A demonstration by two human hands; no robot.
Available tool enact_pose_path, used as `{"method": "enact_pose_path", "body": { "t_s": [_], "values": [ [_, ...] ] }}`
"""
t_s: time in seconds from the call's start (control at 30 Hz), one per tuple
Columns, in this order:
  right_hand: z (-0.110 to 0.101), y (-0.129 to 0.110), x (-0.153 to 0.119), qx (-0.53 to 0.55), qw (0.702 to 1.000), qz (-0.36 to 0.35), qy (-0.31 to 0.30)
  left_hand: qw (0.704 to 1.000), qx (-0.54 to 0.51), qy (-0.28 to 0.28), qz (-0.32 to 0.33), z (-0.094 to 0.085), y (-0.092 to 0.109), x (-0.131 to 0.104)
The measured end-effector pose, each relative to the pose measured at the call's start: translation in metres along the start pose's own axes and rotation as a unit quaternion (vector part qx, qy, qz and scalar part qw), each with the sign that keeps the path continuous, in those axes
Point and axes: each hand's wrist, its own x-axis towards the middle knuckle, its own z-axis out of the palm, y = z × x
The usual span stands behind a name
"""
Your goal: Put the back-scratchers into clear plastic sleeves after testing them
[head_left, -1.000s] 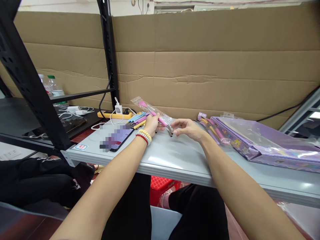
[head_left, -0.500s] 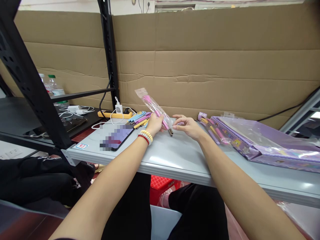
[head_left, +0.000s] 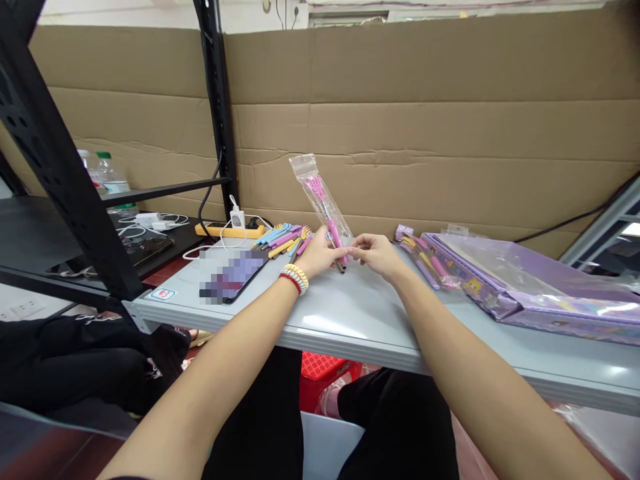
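Note:
Above the grey table point(head_left: 360, 313), my left hand point(head_left: 321, 255) is closed around the lower part of a clear plastic bag point(head_left: 303, 167) with pink pens point(head_left: 329, 215) inside. The bag leans to the left, its sealed strip at the top and the dark pen ends at the bottom. My right hand point(head_left: 376, 255) pinches near the lower edge of the bag, its fingertips meeting those of my left hand. Several loose blue, purple and yellow pens point(head_left: 283, 240) lie just left of my left hand. A phone point(head_left: 235, 277) rests in front of them.
On the right lie a bag of coloured pens point(head_left: 425, 260) and a purple box point(head_left: 530, 300) with clear film. A yellow power strip point(head_left: 225, 231) with white cables sits at the back left, beside a black rack post point(head_left: 220, 100). Cardboard point(head_left: 425, 133) stands behind the table.
The bag of pink pens has turned more upright and shifted right. My right hand has moved left, from open fingers to a pinch at the bag's lower edge.

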Motion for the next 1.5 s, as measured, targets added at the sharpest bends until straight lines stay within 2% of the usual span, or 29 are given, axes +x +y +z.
{"method": "enact_pose_path", "body": {
  "t_s": [0.2, 0.4, 0.57, 0.67, 0.73, 0.87, 0.97, 1.23, 1.5],
  "values": [
    [0.004, -0.002, -0.001, -0.071, 0.995, -0.036, 0.053, 0.998, -0.035, -0.053, 0.005, 0.002, -0.003, -0.002],
    [0.007, -0.002, -0.003, -0.065, 0.994, -0.061, 0.056, 0.999, -0.036, -0.027, 0.026, 0.004, -0.007, 0.002],
    [0.009, 0.000, -0.002, -0.050, 0.995, -0.052, 0.073, 0.999, -0.011, -0.041, 0.028, 0.004, -0.011, 0.007],
    [0.008, 0.002, -0.002, 0.015, 0.998, -0.021, 0.057, 0.998, 0.038, -0.044, 0.039, 0.003, -0.016, 0.010],
    [0.006, 0.004, -0.001, 0.023, 0.999, -0.003, 0.024, 0.992, 0.098, -0.035, 0.068, 0.002, -0.019, 0.009],
    [0.004, 0.009, 0.000, -0.014, 0.999, -0.013, -0.040, 0.957, 0.264, -0.011, 0.119, 0.000, -0.017, 0.004],
    [0.006, 0.012, 0.000, -0.011, 0.999, -0.022, -0.037, 0.938, 0.325, -0.001, 0.120, -0.001, -0.014, 0.001],
    [0.008, 0.010, -0.003, 0.018, 0.999, 0.003, -0.030, 0.958, 0.262, -0.029, 0.112, 0.000, -0.022, 0.002],
    [0.005, 0.004, -0.006, 0.025, 0.999, 0.024, -0.031, 0.973, 0.198, 0.003, 0.115, 0.006, -0.023, 0.002]
  ]
}}
